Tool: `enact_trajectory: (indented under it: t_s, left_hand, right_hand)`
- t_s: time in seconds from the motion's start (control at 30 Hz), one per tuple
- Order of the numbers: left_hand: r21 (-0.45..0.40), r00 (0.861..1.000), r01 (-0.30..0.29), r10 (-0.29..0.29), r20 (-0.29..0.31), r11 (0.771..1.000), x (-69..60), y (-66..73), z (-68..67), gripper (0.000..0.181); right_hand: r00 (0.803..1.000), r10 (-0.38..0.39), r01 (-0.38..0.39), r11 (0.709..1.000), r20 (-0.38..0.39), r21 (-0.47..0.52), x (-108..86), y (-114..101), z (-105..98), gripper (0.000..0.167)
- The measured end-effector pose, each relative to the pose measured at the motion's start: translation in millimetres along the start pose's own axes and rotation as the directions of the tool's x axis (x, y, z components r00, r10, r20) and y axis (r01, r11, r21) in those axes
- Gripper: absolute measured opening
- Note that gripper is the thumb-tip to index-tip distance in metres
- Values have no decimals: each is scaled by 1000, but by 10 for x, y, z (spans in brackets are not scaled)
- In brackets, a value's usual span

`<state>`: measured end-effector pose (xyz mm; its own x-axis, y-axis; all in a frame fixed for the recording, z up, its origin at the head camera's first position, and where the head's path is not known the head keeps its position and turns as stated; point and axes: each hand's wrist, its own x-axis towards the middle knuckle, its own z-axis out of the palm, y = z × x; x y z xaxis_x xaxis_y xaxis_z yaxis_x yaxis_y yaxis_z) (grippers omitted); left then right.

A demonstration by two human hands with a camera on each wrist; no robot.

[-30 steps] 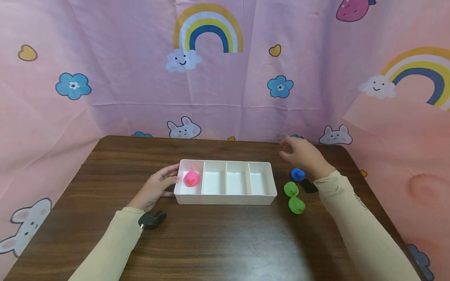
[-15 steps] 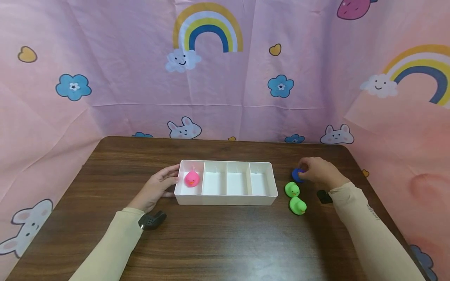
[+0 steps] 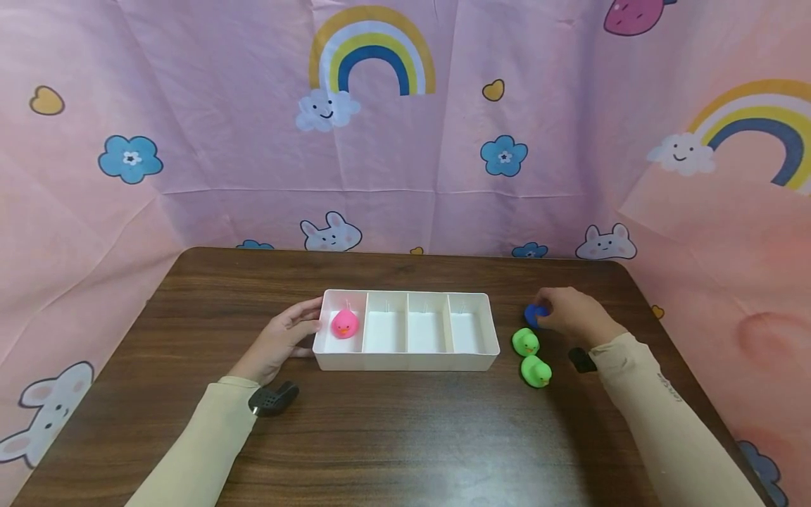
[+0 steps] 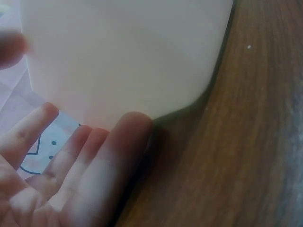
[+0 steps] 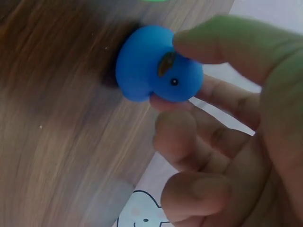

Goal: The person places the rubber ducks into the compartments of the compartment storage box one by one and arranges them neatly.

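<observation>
At the left end of a white divided box [image 3: 405, 361], my left hand [image 3: 279, 340] rests its fairly straight fingers and thumb against the wall. The left wrist view shows the fingertips touching the box's pale end wall [image 4: 123, 56]. My right hand [image 3: 578, 317] pinches a blue rubber duck [image 5: 147, 64] by its head, between thumb and fingers. In the head view that duck is partly hidden by the hand. A pink rubber duck [image 3: 345, 324] sits in the box's leftmost compartment. Two green rubber ducks, one farther [image 3: 525, 342] and one nearer [image 3: 536, 372], stand right of the box.
The brown wooden table [image 3: 393, 443] carries everything. A patterned pink and purple cloth [image 3: 405, 162] hangs behind it and along both sides. Black wrist devices show by the left sleeve [image 3: 274, 399] and the right sleeve [image 3: 581, 360].
My right hand has come down from above the table's far side to the blue duck and now pinches it. The left hand and the box have stayed in place.
</observation>
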<state>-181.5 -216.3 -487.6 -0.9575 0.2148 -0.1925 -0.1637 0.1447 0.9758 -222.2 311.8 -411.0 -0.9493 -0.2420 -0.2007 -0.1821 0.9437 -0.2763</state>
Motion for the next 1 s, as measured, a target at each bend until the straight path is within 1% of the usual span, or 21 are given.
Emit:
enact_trajectory:
  t_s: [0.17,0.53,0.73,0.87,1.0]
  left_hand:
    - [2,1000,-5,5,-2,1000,-6,-3,-3,65]
    - [0,1000,-12,12,3,1000,-8,-11,-8,66]
    - [6,1000,-14,14,3,1000,-6,9,9,66]
    - [8,1000,-20,20,2,1000,3,17,25,65]
    - [11,1000,-21,21,-6,1000,6,3,24,63]
  right_hand:
    - [1000,0,0,1000,8,-5,-19,-1,-4,36]
    - [999,-19,17,999,-38,-32,-7,-32,2,26]
    - [998,-30,28,999,-62,-28,-21,2,30,27]
    - [995,-46,45,999,-88,-14,-42,22,51,27]
    - [988,-61,63,998,-140,3,-60,0,57,27]
